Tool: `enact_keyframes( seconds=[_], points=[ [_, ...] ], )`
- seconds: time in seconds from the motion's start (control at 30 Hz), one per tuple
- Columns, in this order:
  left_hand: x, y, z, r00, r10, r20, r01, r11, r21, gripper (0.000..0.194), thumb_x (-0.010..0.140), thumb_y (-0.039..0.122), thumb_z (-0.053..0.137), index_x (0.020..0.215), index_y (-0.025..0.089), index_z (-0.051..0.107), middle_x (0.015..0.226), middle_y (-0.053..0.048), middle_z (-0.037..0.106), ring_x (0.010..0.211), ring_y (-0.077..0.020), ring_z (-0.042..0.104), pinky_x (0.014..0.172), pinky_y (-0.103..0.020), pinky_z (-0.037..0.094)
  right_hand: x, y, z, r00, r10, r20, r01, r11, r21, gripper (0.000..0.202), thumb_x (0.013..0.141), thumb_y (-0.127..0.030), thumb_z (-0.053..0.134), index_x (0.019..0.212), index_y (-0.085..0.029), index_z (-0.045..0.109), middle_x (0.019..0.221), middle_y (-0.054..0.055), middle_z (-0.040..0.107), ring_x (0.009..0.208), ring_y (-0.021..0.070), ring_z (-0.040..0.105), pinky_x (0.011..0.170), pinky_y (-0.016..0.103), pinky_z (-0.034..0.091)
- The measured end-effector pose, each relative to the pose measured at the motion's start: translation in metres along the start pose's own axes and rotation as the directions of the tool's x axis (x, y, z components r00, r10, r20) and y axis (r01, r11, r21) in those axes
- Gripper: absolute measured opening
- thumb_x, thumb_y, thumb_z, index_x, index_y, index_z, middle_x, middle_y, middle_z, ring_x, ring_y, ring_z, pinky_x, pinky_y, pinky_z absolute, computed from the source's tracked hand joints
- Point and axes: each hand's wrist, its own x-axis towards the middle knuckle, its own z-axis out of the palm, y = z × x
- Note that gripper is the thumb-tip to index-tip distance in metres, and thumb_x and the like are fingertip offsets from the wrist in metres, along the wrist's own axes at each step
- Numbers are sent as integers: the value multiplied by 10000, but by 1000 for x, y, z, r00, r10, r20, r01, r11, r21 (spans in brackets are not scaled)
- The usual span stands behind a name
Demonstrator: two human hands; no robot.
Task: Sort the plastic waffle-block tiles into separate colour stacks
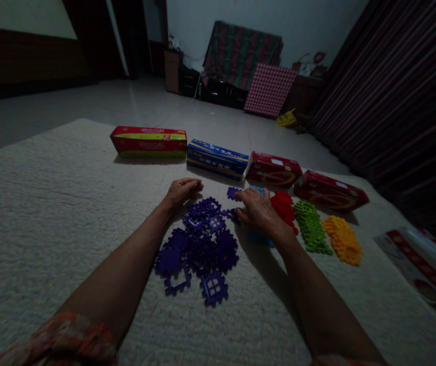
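My left hand is closed at the far side of a pile of purple interlocking plastic tiles; its fingers are curled, and whatever they may hold is hidden. Some tiles are solid squares, others are open frames, and one at the near edge is a window tile. My right hand reaches over light blue tiles, partly covering them. Its thumb and index finger are apart. The index fingertip touches a loose purple tile, and the thumb is close to another purple piece.
Right of my hand lie rows of red tiles, green tiles and yellow tiles. Behind stand a red-and-green box, a blue box and two dark red boxes. A plastic package rests at right on the pale mat.
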Motion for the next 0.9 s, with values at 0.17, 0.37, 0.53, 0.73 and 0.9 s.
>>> enact_keyframes(
  seconds=[0.17,0.37,0.53,0.73,0.9],
  points=[
    [-1,1,1,1000,-11,-3,11,1000,5,220,685,295,784,837,141,744,828,-92,749,796,-180,701,673,-271,529,-2,-7,1,978,-37,205,51,997,-63,219,885,-260,668,1092,-188,672,1174,146,671,1261,362,481,1114,665,231],
    [-1,2,0,1000,-20,4,20,1000,4,188,707,269,767,844,141,747,847,-94,754,802,-178,704,695,-276,532,-1,-11,4,972,14,235,-2,999,-52,148,889,-224,655,1035,-196,662,1174,139,655,1233,341,481,1114,663,237],
    [-1,2,0,1000,-10,7,10,1000,2,241,676,295,798,847,132,749,837,-98,754,797,-183,703,670,-267,523,-1,-8,7,974,5,229,0,1000,-22,139,873,-198,654,1011,-200,657,1119,127,649,1182,323,507,1100,638,261],
    [1,-1,0,1000,-9,17,9,1000,-14,251,674,307,814,842,132,747,837,-103,747,794,-188,697,711,-308,554,-1,8,11,994,-29,104,23,998,60,323,854,-202,645,1176,-214,627,1194,128,643,1208,314,519,1099,564,281],
    [0,-1,0,1000,-5,12,6,1000,-19,173,717,271,779,828,142,750,839,-102,743,788,-187,690,715,-322,561,4,16,12,1000,17,18,-18,998,63,388,854,-213,645,1240,-215,605,1205,150,659,1205,340,533,1051,560,323]
  ],
)
